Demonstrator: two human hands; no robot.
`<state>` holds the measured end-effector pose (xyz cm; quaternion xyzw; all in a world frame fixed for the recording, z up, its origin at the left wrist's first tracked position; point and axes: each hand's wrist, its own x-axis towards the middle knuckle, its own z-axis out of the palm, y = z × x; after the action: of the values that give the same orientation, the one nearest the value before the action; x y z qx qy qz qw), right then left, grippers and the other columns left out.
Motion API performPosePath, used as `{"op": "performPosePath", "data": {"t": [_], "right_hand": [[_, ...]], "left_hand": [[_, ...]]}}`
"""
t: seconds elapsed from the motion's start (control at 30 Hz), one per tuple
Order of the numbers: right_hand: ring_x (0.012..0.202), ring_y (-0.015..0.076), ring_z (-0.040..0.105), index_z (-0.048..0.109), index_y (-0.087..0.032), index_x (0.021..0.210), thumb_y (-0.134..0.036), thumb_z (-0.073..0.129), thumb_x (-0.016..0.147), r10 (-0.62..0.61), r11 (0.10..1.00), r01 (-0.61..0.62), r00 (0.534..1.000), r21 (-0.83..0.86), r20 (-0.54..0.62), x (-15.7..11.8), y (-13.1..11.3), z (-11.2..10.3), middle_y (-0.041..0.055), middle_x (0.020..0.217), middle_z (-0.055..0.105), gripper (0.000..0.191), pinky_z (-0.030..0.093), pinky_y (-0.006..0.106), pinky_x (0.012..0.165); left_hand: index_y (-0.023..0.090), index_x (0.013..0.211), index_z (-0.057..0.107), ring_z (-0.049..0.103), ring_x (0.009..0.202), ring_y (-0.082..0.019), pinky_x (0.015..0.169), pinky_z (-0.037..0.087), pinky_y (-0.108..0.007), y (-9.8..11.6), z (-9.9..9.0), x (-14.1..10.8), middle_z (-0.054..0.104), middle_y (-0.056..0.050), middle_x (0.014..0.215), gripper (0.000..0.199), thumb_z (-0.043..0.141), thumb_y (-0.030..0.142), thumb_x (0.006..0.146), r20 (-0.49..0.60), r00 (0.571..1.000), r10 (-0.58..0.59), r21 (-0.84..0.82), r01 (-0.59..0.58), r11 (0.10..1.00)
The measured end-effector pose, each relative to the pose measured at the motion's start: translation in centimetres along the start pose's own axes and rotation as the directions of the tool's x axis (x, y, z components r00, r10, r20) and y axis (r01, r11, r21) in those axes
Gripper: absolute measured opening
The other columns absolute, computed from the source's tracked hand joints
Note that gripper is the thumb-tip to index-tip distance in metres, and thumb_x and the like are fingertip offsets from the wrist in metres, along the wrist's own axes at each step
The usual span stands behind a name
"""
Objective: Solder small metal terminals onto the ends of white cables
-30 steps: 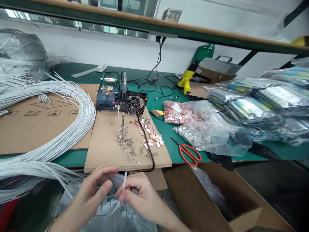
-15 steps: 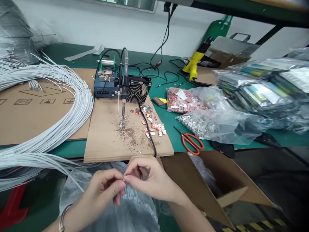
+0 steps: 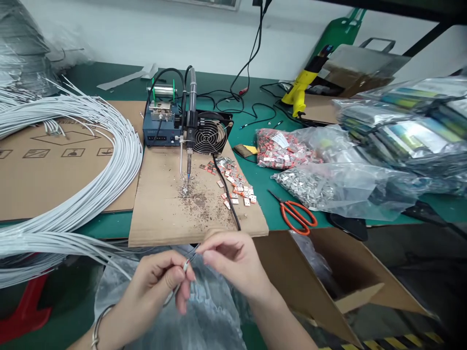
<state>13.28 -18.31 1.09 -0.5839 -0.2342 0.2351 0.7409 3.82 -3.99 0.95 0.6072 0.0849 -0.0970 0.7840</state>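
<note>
My left hand [image 3: 155, 282] pinches a thin cable between thumb and forefinger. The light cable end [image 3: 186, 266] sticks up past the fingertips with a small reddish spot at its tip. More of the grey cable shows below the fingers. Just to the right, my right hand [image 3: 235, 262] has thumb and forefinger closed near a strand of cable; what lies between them, if anything, is too small to make out. Both hands are in front of the cardboard sheet [image 3: 164, 218], above a translucent plastic bag [image 3: 204, 321].
A soldering iron [image 3: 189, 136] points down in its stand beside a blue station [image 3: 162, 131] and a fan [image 3: 211, 136]. Small metal-and-orange connectors [image 3: 241, 187] lie on the cardboard. Orange-handled scissors [image 3: 297, 216], bagged parts [image 3: 310, 187] and a bundle of white cables [image 3: 124, 160] are around.
My hands were together at the fingertips; now the right hand has drawn slightly away to the right, and the cable end in my left fingers has come into sight. The view has shifted slightly.
</note>
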Motion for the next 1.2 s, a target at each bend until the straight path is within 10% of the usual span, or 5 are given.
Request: {"op": "performPosePath", "data": {"t": [0.47,0.63,0.8,1.03,1.2], "right_hand": [[0.052,0.0108,0.051,0.072,-0.012,0.074,-0.008,0.059,0.075,-0.060,0.940,0.138,0.967,-0.311,0.248,-0.3,-1.5,0.0,0.0046,0.059,0.064,0.014,0.036,0.022,0.048],[0.048,0.0103,0.051,0.074,-0.014,0.075,-0.019,0.065,0.075,0.067,0.988,-0.099,0.968,0.121,0.240,-0.4,0.4,0.6,0.0045,0.059,0.063,0.010,0.037,0.022,0.044],[0.045,0.0059,0.047,0.074,-0.015,0.071,-0.030,0.077,0.068,0.279,0.810,-0.395,0.909,0.433,0.308,-0.4,2.5,0.8,0.0015,0.055,0.061,0.015,0.035,0.017,0.044],[0.051,0.0066,0.051,0.073,-0.014,0.080,-0.017,0.065,0.078,0.214,0.930,-0.325,0.860,0.173,0.463,0.5,0.8,-1.4,0.0031,0.064,0.063,0.009,0.038,0.017,0.048],[0.050,0.0089,0.046,0.072,-0.010,0.080,-0.018,0.068,0.074,0.106,0.991,-0.073,0.937,-0.111,0.334,0.3,-0.4,-1.6,0.0040,0.062,0.059,0.011,0.034,0.020,0.045]], "left_hand": [[0.014,0.069,0.056,0.046,0.040,-0.007,0.044,0.035,-0.017,0.0,-0.3,-0.3,0.052,0.001,0.052,0.040,0.051,0.050,0.086,0.100,0.994,-0.040,0.062,0.034,0.998],[0.016,0.069,0.057,0.049,0.047,-0.008,0.050,0.037,-0.018,0.2,-0.6,-0.3,0.053,0.001,0.054,0.037,0.042,0.039,0.093,0.095,0.987,0.129,0.342,-0.154,0.927],[0.017,0.066,0.055,0.051,0.052,-0.009,0.055,0.038,-0.018,0.3,-1.0,-0.3,0.055,0.001,0.056,0.030,0.043,0.023,0.093,0.095,0.973,0.210,0.548,-0.227,0.805],[0.014,0.071,0.059,0.053,0.048,-0.009,0.048,0.039,-0.017,0.9,-1.0,-0.4,0.059,-0.001,0.062,0.032,0.048,0.038,0.090,0.125,0.989,-0.078,0.339,0.031,0.940],[0.013,0.075,0.061,0.054,0.051,-0.009,0.050,0.040,-0.017,0.8,-0.8,0.0,0.059,-0.001,0.063,0.031,0.050,0.039,0.089,0.077,0.994,-0.073,0.293,0.047,0.955]]}}
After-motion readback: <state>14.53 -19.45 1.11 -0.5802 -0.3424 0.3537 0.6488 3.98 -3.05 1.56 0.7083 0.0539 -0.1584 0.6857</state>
